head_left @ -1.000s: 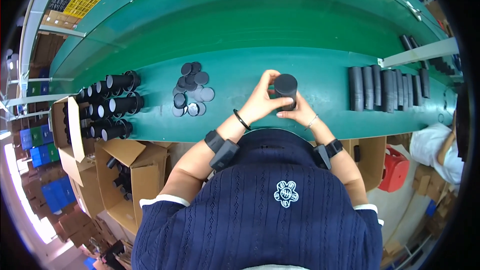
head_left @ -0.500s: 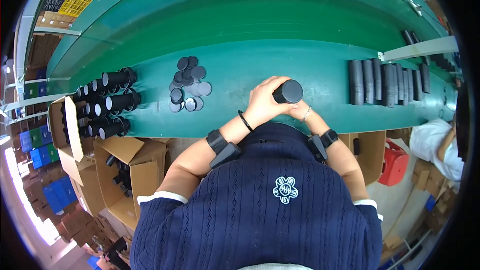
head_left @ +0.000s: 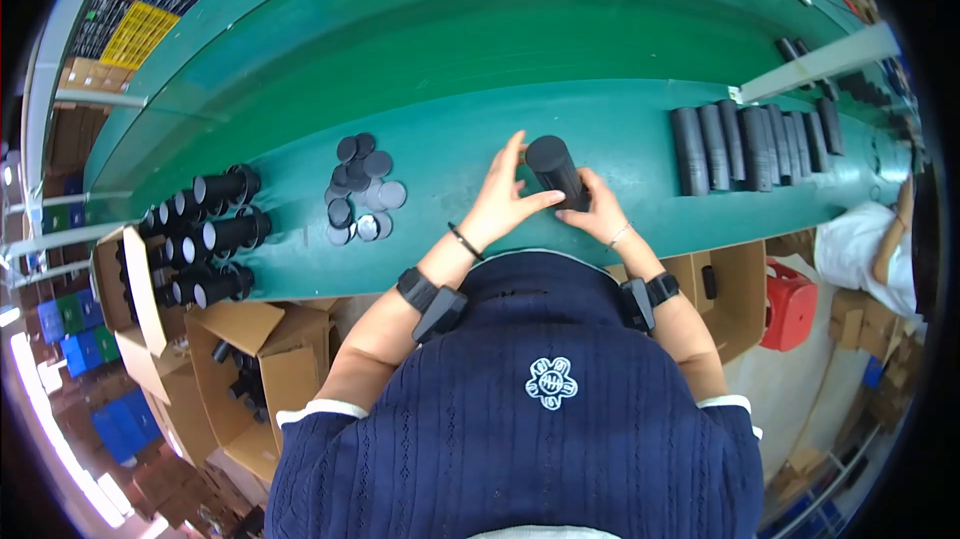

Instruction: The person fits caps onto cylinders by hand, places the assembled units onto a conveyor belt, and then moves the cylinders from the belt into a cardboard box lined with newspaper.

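A black cylindrical tube [head_left: 562, 177] with a flat dark round end stands tilted above the green table, in front of my body. My right hand [head_left: 602, 211] has its fingers closed round the lower part of the tube. On its other side, my left hand [head_left: 500, 197] is open, fingers stretched and thumb reaching toward the tube's lower part; I cannot tell whether the thumb touches it. Left of my hands lies a loose heap of round black discs [head_left: 378, 163], a few with a paler, shiny face.
Black tubes [head_left: 755, 144] lie in a row on the right. Capped-looking black pieces [head_left: 238, 231] are stacked at the left. Cardboard boxes [head_left: 290, 369] stand below the table edge, beside a red stool [head_left: 790, 307]. Another person in white [head_left: 865, 259] is at far right.
My left hand has loosened from the tube and spread its fingers to the left. The tube's top has shifted left and more of its side shows. My right hand keeps hold.
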Demonstrator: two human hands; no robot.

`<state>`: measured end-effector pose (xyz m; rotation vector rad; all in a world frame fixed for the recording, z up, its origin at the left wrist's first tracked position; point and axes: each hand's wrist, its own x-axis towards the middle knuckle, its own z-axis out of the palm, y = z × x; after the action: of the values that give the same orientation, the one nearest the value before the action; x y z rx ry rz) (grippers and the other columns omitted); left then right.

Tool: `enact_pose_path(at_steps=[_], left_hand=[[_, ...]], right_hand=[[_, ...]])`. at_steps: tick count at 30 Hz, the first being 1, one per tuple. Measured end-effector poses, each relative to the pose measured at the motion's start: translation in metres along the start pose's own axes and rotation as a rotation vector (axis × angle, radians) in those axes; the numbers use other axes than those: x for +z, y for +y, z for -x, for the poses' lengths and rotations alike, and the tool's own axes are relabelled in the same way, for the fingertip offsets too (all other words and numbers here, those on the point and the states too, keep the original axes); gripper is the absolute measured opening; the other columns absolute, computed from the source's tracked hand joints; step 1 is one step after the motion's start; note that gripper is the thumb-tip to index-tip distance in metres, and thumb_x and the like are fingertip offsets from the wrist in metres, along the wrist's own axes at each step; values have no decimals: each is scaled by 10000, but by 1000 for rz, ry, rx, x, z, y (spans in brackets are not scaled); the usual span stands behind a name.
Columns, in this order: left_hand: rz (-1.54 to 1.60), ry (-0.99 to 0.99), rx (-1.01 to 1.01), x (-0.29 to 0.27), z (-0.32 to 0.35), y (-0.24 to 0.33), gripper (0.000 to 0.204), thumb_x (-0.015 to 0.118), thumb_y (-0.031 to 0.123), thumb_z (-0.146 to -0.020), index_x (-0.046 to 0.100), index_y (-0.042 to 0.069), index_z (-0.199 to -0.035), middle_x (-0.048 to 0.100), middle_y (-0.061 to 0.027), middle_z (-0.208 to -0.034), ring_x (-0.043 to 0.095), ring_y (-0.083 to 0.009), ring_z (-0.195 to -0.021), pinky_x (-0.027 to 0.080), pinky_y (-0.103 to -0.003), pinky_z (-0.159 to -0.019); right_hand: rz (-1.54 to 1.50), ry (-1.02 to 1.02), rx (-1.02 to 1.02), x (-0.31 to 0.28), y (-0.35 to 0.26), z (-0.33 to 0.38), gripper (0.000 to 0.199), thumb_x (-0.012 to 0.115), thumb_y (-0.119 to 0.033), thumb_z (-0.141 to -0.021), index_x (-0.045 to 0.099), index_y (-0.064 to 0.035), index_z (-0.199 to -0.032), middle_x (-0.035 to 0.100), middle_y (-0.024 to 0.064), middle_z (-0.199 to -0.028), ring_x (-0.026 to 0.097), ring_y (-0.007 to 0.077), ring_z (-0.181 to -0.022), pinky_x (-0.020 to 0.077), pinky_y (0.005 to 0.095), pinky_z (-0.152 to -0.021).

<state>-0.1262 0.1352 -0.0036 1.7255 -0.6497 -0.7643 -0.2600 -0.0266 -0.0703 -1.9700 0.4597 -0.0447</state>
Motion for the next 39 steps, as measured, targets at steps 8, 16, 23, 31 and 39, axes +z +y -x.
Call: enact_pose_path(at_steps=[8,16,23,31,39], left_hand=[[31,-113,-71,-33,19,-39,388,693,104,-827,566,-10,-1176,618,-96,-1086,598,-143,-964,488,-281,-843],[23,-156,-94,-100,53,-54,289,657,94,-853,593,-14,-1113,653,-62,-947,608,-106,-859,480,-239,-765],[-31,-229,-226,-165,77,-91,249,655,128,-863,616,14,-1080,646,-25,-891,590,-87,-816,463,-229,-729],[-66,-363,-295,-181,69,-111,259,644,108,-859,604,-4,-1089,645,-33,-902,594,-93,-830,473,-224,-739],[-100,-430,-272,-165,52,-123,259,617,89,-878,583,3,-1119,641,-31,-943,597,-90,-852,473,-217,-740]], right_hand=[[922,654,458,-60,30,10,568,740,-251,-642,456,-85,-1105,516,108,-1007,539,292,-952,510,432,-733],[1109,884,604,-65,57,-1,687,723,-311,-729,421,-171,-1331,446,123,-1258,444,303,-1140,452,420,-833],[999,862,744,-64,60,-5,705,712,-326,-752,391,-209,-1367,359,153,-1406,382,335,-1251,428,431,-905],[1021,923,748,-64,71,-9,714,715,-300,-744,391,-203,-1372,363,168,-1412,388,353,-1256,453,435,-898],[1026,919,750,-69,83,-12,714,718,-299,-748,391,-202,-1375,367,154,-1414,387,333,-1264,444,425,-907]])
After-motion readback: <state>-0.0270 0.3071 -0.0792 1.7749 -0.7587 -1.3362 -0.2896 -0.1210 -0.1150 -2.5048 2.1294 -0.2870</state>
